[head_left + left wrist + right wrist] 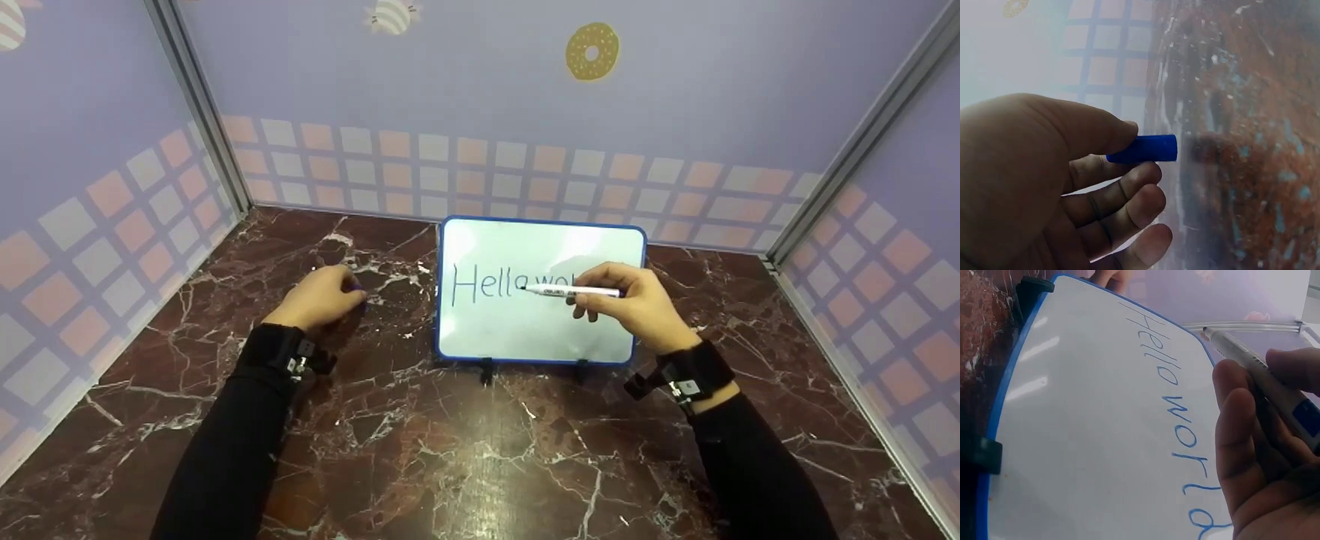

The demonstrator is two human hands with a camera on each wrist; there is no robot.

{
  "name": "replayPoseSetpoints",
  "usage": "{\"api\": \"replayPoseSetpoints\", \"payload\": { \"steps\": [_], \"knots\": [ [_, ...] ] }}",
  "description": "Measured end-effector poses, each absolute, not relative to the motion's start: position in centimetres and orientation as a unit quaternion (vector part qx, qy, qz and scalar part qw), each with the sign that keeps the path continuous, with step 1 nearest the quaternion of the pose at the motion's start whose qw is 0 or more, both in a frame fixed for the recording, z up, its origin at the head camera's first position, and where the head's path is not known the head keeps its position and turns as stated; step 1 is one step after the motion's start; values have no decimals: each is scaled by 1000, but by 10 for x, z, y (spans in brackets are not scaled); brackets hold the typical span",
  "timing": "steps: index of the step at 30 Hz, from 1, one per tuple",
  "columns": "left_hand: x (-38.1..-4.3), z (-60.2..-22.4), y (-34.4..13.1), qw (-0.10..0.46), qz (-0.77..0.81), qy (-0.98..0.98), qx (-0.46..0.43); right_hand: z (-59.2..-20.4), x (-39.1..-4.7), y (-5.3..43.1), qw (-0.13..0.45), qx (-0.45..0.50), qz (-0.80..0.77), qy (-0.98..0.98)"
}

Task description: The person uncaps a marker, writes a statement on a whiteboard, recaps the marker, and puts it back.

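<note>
A blue-framed whiteboard (532, 330) stands upright at the back, with "Hello world" handwritten on it in blue; all of the writing (1176, 410) shows in the right wrist view. My right hand (637, 304) pinches a white marker (574, 291) in front of the board, its bare dark tip pointing left. From the right wrist, the marker's blue end band (1307, 417) also shows. Off to the board's left, my left hand (319, 298) is held over the table. It pinches a blue marker cap (1154, 148) between thumb and forefinger, the other fingers loosely bent.
Black feet (486, 370) support the board's lower edge. Under everything lies a dark red marbled table (420, 450). Purple panels with a checkered band (472, 171) close off the back and both sides, joined by metal corner posts (217, 142).
</note>
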State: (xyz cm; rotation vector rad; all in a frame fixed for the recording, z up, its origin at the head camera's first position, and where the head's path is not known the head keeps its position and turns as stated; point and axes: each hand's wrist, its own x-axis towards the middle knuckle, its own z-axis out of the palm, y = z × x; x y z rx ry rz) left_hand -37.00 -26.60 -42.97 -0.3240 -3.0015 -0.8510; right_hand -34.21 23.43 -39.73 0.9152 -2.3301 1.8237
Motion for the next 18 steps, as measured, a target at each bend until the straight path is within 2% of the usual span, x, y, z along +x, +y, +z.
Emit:
{"api": "replayPoseSetpoints", "payload": {
  "steps": [9, 18],
  "knots": [
    [-354, -395, -254, 17, -364, -922, -129, -399, -340, 228, 3, 304, 592, -747],
    [-339, -370, -230, 72, -384, -903, -180, -395, -335, 229, -6, 310, 600, -737]
  ]
}}
